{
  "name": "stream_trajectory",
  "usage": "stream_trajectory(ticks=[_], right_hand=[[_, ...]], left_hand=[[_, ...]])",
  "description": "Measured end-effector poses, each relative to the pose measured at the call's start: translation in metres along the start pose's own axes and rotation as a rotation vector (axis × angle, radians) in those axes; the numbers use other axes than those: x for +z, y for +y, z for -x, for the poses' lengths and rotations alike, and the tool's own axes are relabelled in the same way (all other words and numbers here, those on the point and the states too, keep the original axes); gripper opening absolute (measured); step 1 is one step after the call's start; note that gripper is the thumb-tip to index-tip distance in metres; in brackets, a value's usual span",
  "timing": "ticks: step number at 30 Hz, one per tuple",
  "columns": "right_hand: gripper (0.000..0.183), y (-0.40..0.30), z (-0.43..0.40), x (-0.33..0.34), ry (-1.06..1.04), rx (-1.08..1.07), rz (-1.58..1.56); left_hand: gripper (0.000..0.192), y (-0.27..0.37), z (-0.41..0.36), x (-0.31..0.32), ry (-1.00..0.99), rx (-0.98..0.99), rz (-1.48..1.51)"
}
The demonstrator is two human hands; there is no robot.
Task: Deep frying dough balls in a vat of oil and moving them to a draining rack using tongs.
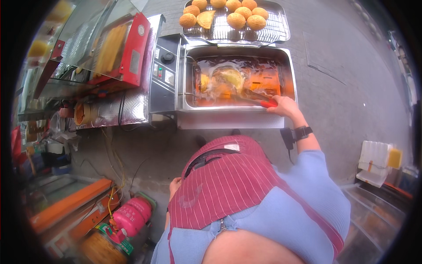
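Observation:
My right hand (pixel 283 106) grips the red handles of metal tongs (pixel 254 98) over the front right of a deep fryer. The tong tips reach into the hot oil beside a pale half-moon pastry (pixel 232 78), with bubbles around it; whether they touch it I cannot tell. A stainless rim (pixel 237 108) frames the fryer's oil basin. Behind it, a wire draining rack (pixel 277 31) holds several round golden fried balls (pixel 236 20) and one half-moon pastry (pixel 206 19). My left hand (pixel 175 186) hangs low by the maroon striped apron (pixel 224 184), its fingers mostly hidden.
Left of the basin sits the fryer's control panel (pixel 165 69) with a black knob. Farther left, a red-framed glass warming case (pixel 133 56) stands on a foil-covered counter (pixel 132 109). A pink gas cylinder (pixel 133 216) with a yellow hose is at lower left. White foam boxes (pixel 374 155) are at right.

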State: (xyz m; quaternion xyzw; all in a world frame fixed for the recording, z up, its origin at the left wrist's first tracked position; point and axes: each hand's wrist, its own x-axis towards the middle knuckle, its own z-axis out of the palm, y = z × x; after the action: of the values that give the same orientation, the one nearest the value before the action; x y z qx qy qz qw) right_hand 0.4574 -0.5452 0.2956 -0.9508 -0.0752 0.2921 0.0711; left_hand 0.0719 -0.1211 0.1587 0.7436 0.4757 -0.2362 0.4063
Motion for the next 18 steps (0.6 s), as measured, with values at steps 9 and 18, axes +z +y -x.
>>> stream_trajectory(ticks=[9, 18], right_hand=[[0.059, -0.005, -0.021, 0.029, 0.181, 0.181, -0.125], [0.05, -0.03, -0.05, 0.049, 0.431, 0.056, -0.009]], left_hand=[[0.029, 0.015, -0.015, -0.009, 0.034, 0.114, -0.062], [0.03, -0.019, -0.018, -0.004, -0.017, 0.04, 0.047]])
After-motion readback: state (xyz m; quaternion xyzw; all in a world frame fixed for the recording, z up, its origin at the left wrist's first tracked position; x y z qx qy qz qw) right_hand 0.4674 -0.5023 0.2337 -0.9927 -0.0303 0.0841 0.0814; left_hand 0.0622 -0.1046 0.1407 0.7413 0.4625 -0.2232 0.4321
